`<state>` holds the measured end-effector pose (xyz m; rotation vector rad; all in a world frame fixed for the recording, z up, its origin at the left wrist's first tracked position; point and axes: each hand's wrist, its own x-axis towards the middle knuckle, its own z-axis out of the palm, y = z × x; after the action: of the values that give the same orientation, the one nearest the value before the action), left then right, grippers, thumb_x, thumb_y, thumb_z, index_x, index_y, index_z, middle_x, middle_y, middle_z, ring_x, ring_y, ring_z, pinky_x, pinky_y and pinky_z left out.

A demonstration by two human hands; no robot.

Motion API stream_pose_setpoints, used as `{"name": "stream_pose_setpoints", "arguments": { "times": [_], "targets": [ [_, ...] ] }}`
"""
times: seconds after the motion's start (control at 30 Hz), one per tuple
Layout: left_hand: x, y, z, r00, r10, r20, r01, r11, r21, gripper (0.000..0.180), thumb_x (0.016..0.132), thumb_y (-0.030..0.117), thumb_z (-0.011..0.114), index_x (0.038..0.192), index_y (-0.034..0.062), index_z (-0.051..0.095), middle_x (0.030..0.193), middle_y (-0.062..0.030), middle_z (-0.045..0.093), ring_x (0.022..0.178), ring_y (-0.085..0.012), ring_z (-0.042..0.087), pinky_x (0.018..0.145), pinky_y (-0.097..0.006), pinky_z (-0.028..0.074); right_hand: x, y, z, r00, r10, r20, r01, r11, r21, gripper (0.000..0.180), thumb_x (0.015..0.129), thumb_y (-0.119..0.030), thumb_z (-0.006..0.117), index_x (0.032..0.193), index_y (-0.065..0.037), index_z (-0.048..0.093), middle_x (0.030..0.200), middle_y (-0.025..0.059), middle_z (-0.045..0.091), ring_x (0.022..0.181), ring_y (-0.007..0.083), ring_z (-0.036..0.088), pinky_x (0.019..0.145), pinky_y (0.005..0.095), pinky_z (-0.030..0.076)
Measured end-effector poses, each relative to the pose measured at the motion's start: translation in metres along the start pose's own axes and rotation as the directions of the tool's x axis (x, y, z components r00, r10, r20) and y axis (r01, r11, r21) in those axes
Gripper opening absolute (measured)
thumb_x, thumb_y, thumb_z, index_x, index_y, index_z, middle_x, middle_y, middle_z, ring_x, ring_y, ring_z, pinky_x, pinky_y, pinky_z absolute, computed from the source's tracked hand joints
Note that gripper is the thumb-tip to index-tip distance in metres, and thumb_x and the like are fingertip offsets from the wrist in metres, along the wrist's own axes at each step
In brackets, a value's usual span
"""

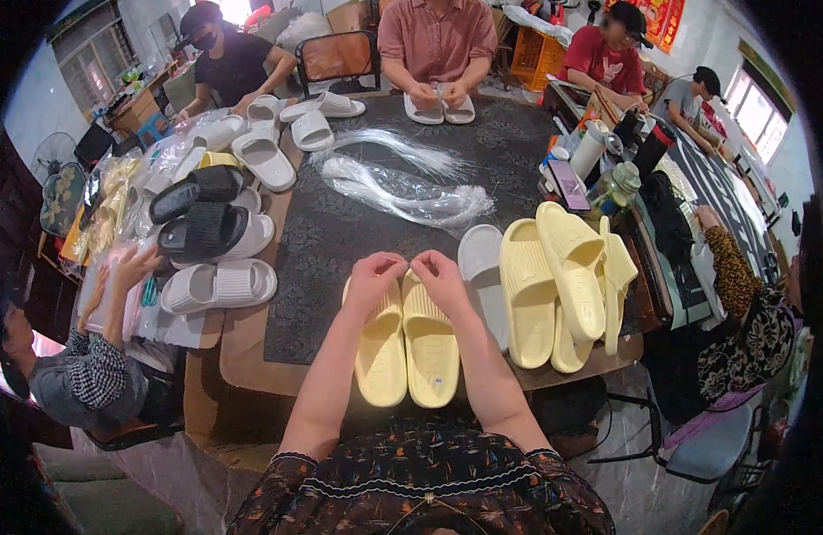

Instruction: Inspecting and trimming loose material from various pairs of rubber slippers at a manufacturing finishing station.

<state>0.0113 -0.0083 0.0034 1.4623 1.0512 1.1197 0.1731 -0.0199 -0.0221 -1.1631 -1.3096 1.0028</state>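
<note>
A pair of pale yellow slide slippers (380,357) lies side by side in front of me at the table's near edge, heels toward me. Over their straps, my left hand (373,279) and my right hand (439,281) are close together with fingertips pinched. Whatever is between the fingers is too small to make out. The hands partly hide the straps and toes. Just right of my right hand lies a grey slipper (483,275), and beyond it several yellow slippers (529,312) are piled. A bundle of clear plastic strands (403,192) rests farther up the table.
Grey slippers (220,285) and black slippers (197,192) crowd the left side by plastic bags (117,192). Bottles (590,147), a glass jar (617,187) and a phone (567,185) stand or lie at right. Co-workers sit around; one across handles grey slippers (427,113).
</note>
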Motion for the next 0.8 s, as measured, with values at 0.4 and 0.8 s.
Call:
{"name": "stream_pose_setpoints", "arguments": {
  "times": [0.4, 0.8],
  "targets": [
    [0.0, 0.007, -0.006, 0.994, -0.088, -0.07, 0.082, 0.993, -0.08, 0.017, 0.082, 0.014, 0.067, 0.093, 0.0016, 0.066, 0.076, 0.0021, 0.062, 0.068, -0.004, 0.053, 0.061, -0.02, 0.042, -0.002, -0.009, 0.0, 1.0, -0.011, 0.027, 0.01, 1.0, 0.027, 0.014, 0.086, -0.015, 0.062, 0.087, -0.002, 0.061, 0.072, -0.0013, 0.058, 0.066, 0.0054, 0.05, 0.061, 0.0217, 0.042],
    [0.002, 0.004, -0.008, 0.989, -0.1, -0.111, 0.087, 0.99, -0.115, 0.012, 0.082, 0.013, 0.068, 0.087, 0.003, 0.066, 0.074, 0.003, 0.061, 0.067, -0.0031, 0.053, 0.061, -0.02, 0.042, -0.002, -0.013, 0.001, 0.999, 0.036, -0.039, -0.034, 0.998, 0.054, 0.014, 0.085, -0.015, 0.062, 0.086, -0.002, 0.061, 0.072, -0.0014, 0.058, 0.067, 0.0056, 0.05, 0.061, 0.0225, 0.042]
  ]
}}
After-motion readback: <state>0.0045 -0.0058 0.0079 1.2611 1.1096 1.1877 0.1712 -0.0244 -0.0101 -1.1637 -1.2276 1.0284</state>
